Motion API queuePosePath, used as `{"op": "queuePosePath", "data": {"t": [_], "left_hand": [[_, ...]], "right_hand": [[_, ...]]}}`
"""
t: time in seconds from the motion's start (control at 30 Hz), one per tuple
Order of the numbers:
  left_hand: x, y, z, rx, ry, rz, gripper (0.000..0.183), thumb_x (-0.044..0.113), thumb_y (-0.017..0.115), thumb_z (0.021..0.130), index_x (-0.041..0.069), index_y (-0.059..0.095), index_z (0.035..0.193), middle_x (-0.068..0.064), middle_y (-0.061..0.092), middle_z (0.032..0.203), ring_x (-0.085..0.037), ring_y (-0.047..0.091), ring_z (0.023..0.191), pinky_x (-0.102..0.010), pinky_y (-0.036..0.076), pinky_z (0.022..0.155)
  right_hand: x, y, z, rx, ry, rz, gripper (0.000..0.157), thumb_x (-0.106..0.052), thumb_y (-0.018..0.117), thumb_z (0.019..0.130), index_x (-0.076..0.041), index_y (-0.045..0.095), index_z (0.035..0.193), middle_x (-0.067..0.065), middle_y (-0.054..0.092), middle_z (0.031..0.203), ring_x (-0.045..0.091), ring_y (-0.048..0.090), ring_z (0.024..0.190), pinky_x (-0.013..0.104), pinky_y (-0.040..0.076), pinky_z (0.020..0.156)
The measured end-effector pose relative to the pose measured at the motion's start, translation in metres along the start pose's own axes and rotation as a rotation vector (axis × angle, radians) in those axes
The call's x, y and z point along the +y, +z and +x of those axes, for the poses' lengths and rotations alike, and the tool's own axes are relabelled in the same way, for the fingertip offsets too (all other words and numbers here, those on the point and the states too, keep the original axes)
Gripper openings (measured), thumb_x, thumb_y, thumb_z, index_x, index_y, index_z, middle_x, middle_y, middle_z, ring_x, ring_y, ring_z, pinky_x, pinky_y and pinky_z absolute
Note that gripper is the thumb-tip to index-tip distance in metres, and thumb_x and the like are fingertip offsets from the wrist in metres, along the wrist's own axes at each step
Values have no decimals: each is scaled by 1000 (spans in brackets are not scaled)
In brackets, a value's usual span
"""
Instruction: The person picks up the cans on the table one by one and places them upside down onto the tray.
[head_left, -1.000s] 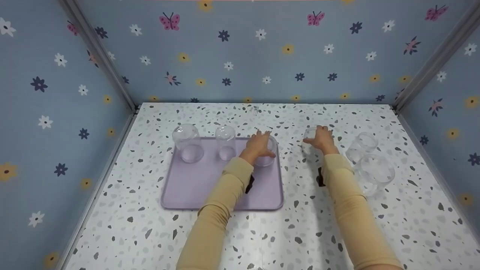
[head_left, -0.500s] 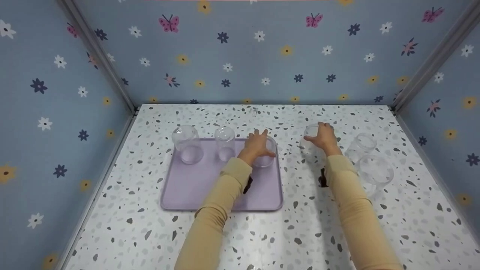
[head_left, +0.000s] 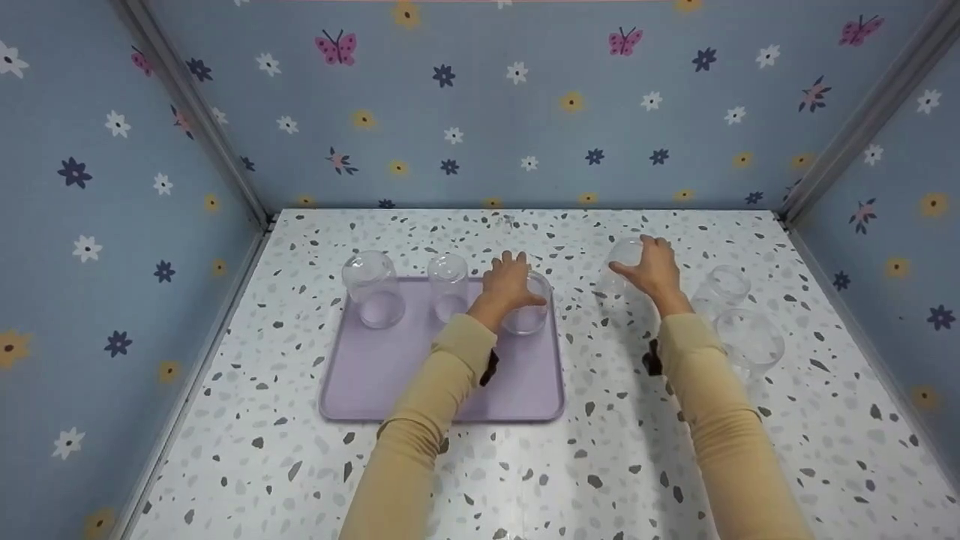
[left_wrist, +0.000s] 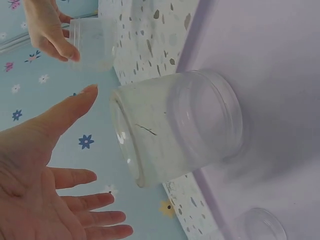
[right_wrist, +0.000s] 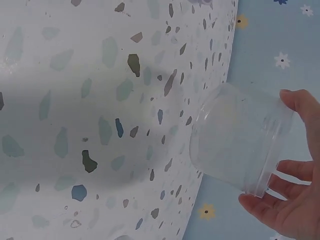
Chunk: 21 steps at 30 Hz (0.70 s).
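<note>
My right hand [head_left: 654, 271] grips a clear plastic jar [right_wrist: 232, 135] by its threaded rim, thumb on one side and fingers on the other. The jar's rounded base points down, close over the speckled table. My left hand [left_wrist: 55, 165] has its fingers spread around the closed end of another clear jar [left_wrist: 155, 130], with a gap between in the left wrist view. That jar stands mouth down at the back right corner of the lilac tray [head_left: 375, 386]. Two more clear jars stand along the tray's back edge, a wide one [head_left: 379, 300] and a narrow one [head_left: 449, 289].
To the right of my right forearm, a narrow clear jar [head_left: 727, 285] and a wide clear jar [head_left: 754, 337] stand on the speckled table [head_left: 517, 480]. Patterned blue wall panels [head_left: 480, 112] enclose the back and sides.
My right hand has moved slightly up and away with the jar in its grip. My left hand has drawn a little back from the tray jar, toward the upper left.
</note>
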<state>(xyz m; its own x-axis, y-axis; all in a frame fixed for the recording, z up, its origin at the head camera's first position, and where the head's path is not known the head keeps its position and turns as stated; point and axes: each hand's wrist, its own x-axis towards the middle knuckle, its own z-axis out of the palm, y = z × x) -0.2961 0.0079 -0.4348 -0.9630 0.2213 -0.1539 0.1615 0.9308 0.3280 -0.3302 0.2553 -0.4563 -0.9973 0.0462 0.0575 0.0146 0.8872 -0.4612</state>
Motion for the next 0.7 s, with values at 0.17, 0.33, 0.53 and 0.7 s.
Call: {"op": "queuePosePath", "data": {"t": [0.17, 0.33, 0.53, 0.7], "left_hand": [[6, -8, -4, 27, -11, -14, 84, 43, 69, 72, 3, 31, 136, -16, 36, 129, -29, 40, 112, -39, 42, 85], [13, -15, -9, 71, -13, -23, 78, 39, 68, 75, 2, 34, 134, -16, 39, 126, -28, 44, 110, -37, 44, 82], [19, -21, -17, 119, -5, -60, 75, 39, 68, 76, 3, 37, 133, -15, 41, 126, -26, 45, 109, -36, 45, 81], [22, -23, -24, 146, 11, -101, 76, 40, 68, 75, 3, 36, 133, -14, 40, 128, -25, 45, 111, -35, 45, 82]], "right_hand": [[-7, -2, -3, 32, -31, 27, 80, -40, 64, 77, 6, 31, 132, 30, 33, 128, 43, 33, 116, 54, 34, 89], [-17, -6, -6, 69, -69, 50, 81, -43, 65, 75, 4, 34, 132, 27, 35, 128, 44, 36, 113, 55, 35, 87], [-29, -9, -12, 110, -128, 105, 81, -43, 66, 74, 3, 35, 132, 26, 37, 127, 41, 37, 114, 53, 34, 91], [-40, -10, -20, 158, -186, 147, 79, -43, 67, 73, 3, 38, 130, 24, 40, 125, 38, 39, 114, 50, 33, 93]]}}
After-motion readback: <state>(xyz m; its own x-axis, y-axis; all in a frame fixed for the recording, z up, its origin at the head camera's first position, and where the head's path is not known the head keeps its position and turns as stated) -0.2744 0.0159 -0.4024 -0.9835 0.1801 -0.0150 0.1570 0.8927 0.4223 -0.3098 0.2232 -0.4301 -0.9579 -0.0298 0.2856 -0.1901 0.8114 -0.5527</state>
